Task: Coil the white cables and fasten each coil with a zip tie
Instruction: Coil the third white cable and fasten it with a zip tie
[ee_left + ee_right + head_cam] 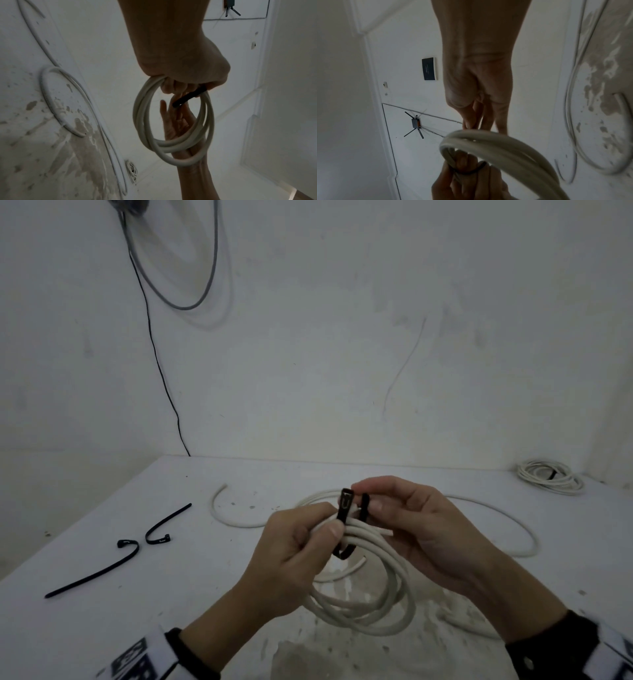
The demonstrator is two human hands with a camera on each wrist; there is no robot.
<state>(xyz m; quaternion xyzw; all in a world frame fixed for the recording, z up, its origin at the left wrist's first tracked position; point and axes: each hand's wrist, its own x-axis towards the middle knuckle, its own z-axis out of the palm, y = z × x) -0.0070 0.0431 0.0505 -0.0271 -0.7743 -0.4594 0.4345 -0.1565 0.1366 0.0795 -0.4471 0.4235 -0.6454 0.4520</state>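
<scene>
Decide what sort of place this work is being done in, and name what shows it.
Probably a plain indoor room used as a makeshift workbench: a worn, stained white table against a bare white wall, and a wall-mounted router.

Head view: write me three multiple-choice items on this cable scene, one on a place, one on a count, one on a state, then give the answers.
1. Where does the finished coil lie?
A. far right corner of the table
B. near left edge
C. on the floor

2. How many spare zip ties lie loose on the table?
A. none
B. two
C. five

3. What state is the black zip tie on the held coil in?
A. cinched tight and trimmed
C. wrapped round the strands, tail not yet through the head
B. lying flat on the table

Answers: 1 A, it sits by the wall at the far right. 2 B, one spare tie and another lie at the left. 3 C, the left hand grips coil and tie while the right hand pinches the free tail beside the open head.
</scene>
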